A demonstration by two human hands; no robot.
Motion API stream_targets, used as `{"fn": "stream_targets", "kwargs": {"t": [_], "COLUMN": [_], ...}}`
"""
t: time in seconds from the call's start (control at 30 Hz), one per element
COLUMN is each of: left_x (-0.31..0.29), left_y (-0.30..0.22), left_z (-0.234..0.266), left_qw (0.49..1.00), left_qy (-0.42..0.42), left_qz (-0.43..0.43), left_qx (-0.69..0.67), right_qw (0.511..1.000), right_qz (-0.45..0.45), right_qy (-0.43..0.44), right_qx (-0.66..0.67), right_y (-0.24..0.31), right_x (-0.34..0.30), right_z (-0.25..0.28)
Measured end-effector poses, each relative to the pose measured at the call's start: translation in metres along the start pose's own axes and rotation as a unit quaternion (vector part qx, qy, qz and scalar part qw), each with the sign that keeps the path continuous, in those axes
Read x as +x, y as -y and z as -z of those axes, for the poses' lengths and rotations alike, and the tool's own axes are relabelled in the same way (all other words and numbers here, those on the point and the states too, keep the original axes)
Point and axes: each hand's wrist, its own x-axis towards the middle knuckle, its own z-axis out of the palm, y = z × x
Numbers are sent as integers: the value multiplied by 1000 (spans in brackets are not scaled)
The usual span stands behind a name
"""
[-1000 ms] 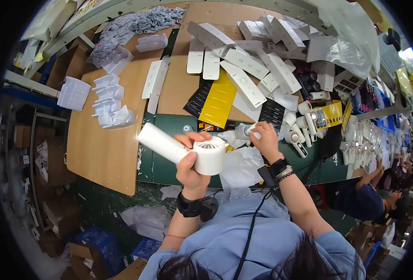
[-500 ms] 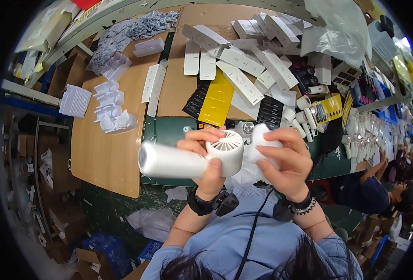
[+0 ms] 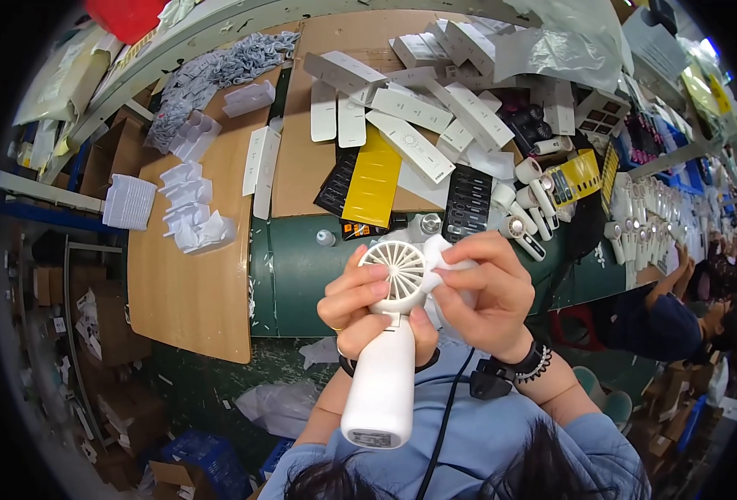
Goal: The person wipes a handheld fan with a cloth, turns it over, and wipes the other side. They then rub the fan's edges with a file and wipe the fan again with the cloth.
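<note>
A white handheld fan [image 3: 378,375] is held in front of me, its round grille facing up and its handle pointing toward my body. My left hand [image 3: 356,304] is wrapped round the fan's head, fingers over the grille's edge. In my right hand [image 3: 489,292] a crumpled white cloth or tissue [image 3: 437,260] is pinched against the right side of the fan head. Just beyond my hands, a small clear bottle [image 3: 326,238] and a clear jar with a metal top [image 3: 425,225] stand on the green table.
Long white boxes [image 3: 410,142] are heaped at the back, beside yellow [image 3: 371,187] and black sticker sheets [image 3: 468,200]. More white fans [image 3: 531,208] lie at the right. White trays [image 3: 189,204] and a pile of grey straps [image 3: 210,79] occupy the left board. A co-worker [image 3: 660,333] sits far right.
The fan has swung from lying sideways, handle left, to handle toward me. My right hand has brought the white cloth or tissue from beside the fan onto its head.
</note>
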Motion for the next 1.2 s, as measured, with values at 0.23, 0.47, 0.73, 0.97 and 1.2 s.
{"fn": "stream_targets", "kwargs": {"t": [0.23, 0.47, 0.73, 0.97, 1.2], "left_x": [-1, -2, 0, -4, -3], "left_y": [-4, -12, -19, -11, -2], "left_z": [-2, 2, -2, -4, -8], "left_qw": [1000, 1000, 1000, 999, 997], "left_qy": [13, 13, 16, 33, 51], "left_qz": [-6, -13, -4, 22, 52], "left_qx": [18, 12, -1, -13, -29], "right_qw": [1000, 1000, 999, 1000, 998], "right_qz": [23, 25, 26, 6, -49], "right_qy": [3, -3, -19, -27, -34], "right_qx": [-15, 8, 13, -6, 26], "right_y": [7, 13, 12, 4, -7], "right_x": [-3, -5, -6, -4, -11], "right_z": [4, 6, 12, 7, 5]}}
